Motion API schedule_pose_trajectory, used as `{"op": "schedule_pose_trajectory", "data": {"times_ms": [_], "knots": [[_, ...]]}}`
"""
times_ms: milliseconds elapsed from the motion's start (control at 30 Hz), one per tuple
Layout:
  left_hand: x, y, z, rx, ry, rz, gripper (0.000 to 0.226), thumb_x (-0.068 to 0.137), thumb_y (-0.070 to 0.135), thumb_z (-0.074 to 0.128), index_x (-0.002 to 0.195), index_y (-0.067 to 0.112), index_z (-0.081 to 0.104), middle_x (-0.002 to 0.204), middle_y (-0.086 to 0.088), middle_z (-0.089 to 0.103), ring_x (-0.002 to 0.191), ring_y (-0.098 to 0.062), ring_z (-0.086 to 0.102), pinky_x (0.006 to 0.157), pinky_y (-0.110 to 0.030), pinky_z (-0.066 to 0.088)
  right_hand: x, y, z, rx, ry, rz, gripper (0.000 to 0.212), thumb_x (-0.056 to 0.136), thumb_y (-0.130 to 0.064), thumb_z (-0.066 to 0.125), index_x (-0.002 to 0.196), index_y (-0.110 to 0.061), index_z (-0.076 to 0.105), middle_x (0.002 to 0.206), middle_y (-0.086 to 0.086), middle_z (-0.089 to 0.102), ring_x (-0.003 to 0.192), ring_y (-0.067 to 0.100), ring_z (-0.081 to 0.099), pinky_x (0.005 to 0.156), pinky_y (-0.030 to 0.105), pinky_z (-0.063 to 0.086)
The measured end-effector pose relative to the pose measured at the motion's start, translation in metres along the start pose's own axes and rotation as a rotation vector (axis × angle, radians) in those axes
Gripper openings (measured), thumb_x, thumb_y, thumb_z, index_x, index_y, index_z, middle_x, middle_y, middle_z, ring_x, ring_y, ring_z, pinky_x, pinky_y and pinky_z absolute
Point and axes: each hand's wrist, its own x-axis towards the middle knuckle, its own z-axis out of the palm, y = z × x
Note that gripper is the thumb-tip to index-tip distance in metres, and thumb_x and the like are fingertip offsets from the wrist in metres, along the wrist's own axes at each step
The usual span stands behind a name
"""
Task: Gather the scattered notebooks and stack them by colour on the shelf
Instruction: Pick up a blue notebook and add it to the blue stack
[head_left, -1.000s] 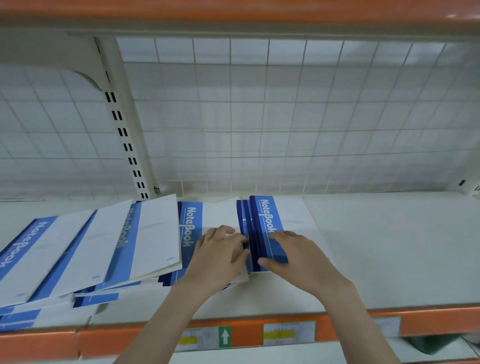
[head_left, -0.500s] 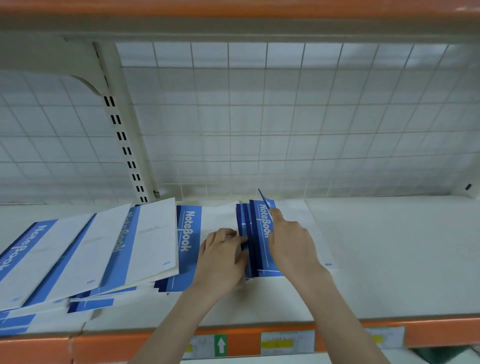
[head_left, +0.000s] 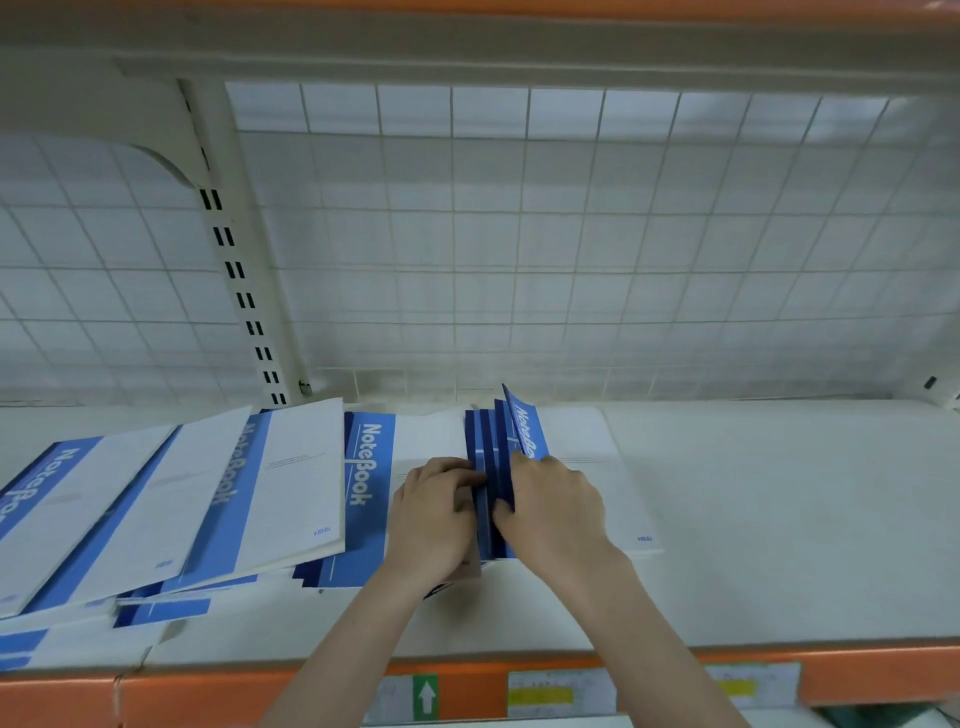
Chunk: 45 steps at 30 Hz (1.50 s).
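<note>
Several blue-and-white notebooks lie fanned across the white shelf (head_left: 779, 519). A loose overlapping pile (head_left: 171, 499) covers the left part. A flat notebook (head_left: 371, 483) marked "NoteBook" lies left of centre. In the middle, a small bunch of notebooks (head_left: 491, 457) shows its dark blue spines, and the top one (head_left: 524, 426) has its spine edge lifted. My left hand (head_left: 434, 514) rests on the bunch's left side, fingers curled against the spines. My right hand (head_left: 550, 509) grips the lifted notebook's spine edge, thumb beneath it.
A white wire grid (head_left: 571, 249) backs the shelf, and a slotted upright post (head_left: 244, 291) stands at back left. An orange front rail (head_left: 857, 675) with price labels runs along the near edge. The shelf's right half is bare white board.
My right hand went from lying flat on the top notebook to gripping its spine edge and tilting it up. My left hand stayed on the bunch.
</note>
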Motion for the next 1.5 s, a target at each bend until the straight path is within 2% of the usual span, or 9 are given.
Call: {"op": "schedule_pose_trajectory", "data": {"times_ms": [167,300,433,533,700,800,933,1400,1500], "knots": [[-0.002,0.001,0.003,-0.019,0.042,-0.018,0.041,0.091,0.006,0.041,0.118,0.025,0.065,0.131,0.011,0.052,0.123,-0.012,0.041,0.107,-0.029,0.029,0.0,0.005,-0.003,-0.032,0.054,-0.069,0.061,0.098,-0.017,0.035,0.151,-0.03,0.008,0.091,0.008,0.05,0.074,0.026,0.05,0.061,0.03,0.033],[0.003,0.001,0.0,-0.24,0.006,-0.086,0.047,0.086,-0.004,0.04,0.114,0.023,0.067,0.128,0.009,0.058,0.124,-0.012,0.046,0.111,-0.034,0.029,0.002,0.009,-0.004,-0.011,0.047,-0.063,0.032,0.097,-0.017,0.036,0.128,-0.016,0.044,0.108,0.012,0.06,0.092,0.032,0.06,0.063,0.03,0.033],[0.005,-0.001,-0.005,-0.517,-0.077,-0.148,0.056,0.081,-0.011,0.04,0.115,0.025,0.066,0.124,0.008,0.062,0.124,-0.01,0.049,0.111,-0.035,0.034,-0.004,0.004,-0.003,0.026,0.009,-0.083,0.034,0.091,-0.043,0.048,0.115,-0.019,0.047,0.105,0.008,0.059,0.094,0.032,0.059,0.064,0.03,0.035],[0.004,-0.002,-0.008,-0.552,-0.125,-0.133,0.057,0.082,-0.01,0.04,0.115,0.028,0.065,0.124,0.009,0.062,0.124,-0.009,0.049,0.111,-0.035,0.034,-0.002,0.001,0.001,0.022,0.042,-0.061,0.033,0.09,-0.031,0.046,0.121,-0.018,0.046,0.104,0.009,0.059,0.09,0.031,0.059,0.063,0.029,0.034],[-0.007,0.003,0.0,-0.012,0.044,-0.013,0.037,0.091,0.018,0.049,0.126,0.026,0.056,0.132,0.01,0.054,0.124,-0.012,0.045,0.109,-0.03,0.029,-0.002,0.007,-0.005,0.058,0.047,-0.111,0.059,0.097,-0.023,0.035,0.15,-0.037,0.011,0.082,0.005,0.052,0.067,0.022,0.043,0.059,0.029,0.033],[-0.013,0.007,0.007,0.248,0.086,0.043,0.041,0.094,0.031,0.044,0.136,0.028,0.044,0.14,0.015,0.042,0.13,-0.007,0.035,0.113,-0.029,0.018,-0.002,0.007,-0.009,0.048,0.021,-0.065,0.038,0.098,-0.02,0.034,0.134,-0.022,0.043,0.099,0.009,0.061,0.079,0.028,0.051,0.062,0.028,0.033],[-0.011,0.001,-0.001,0.322,0.159,-0.042,0.042,0.091,0.018,0.043,0.132,0.023,0.046,0.134,0.01,0.047,0.126,-0.011,0.038,0.113,-0.032,0.02,-0.006,-0.001,-0.011,0.023,-0.006,-0.034,0.005,0.095,-0.016,0.037,0.094,-0.017,0.042,0.079,0.006,0.047,0.073,0.029,0.044,0.054,0.029,0.027],[-0.012,-0.01,-0.007,0.161,0.161,0.02,0.039,0.093,0.026,0.037,0.126,0.034,0.058,0.131,0.008,0.053,0.125,-0.012,0.04,0.111,-0.03,0.022,-0.003,-0.028,0.012,-0.115,-0.182,0.114,0.062,0.095,-0.036,0.044,0.147,-0.013,0.018,0.135,0.029,0.039,0.12,0.044,0.045,0.095,0.046,0.046],[-0.013,-0.009,-0.008,0.185,0.162,-0.006,0.039,0.094,0.02,0.045,0.132,0.027,0.052,0.137,0.003,0.049,0.129,-0.014,0.038,0.113,-0.032,0.025,-0.003,-0.025,0.009,-0.099,-0.1,0.031,0.066,0.098,-0.023,0.035,0.152,-0.025,-0.004,0.124,0.022,0.052,0.102,0.037,0.054,0.079,0.038,0.049]]}}
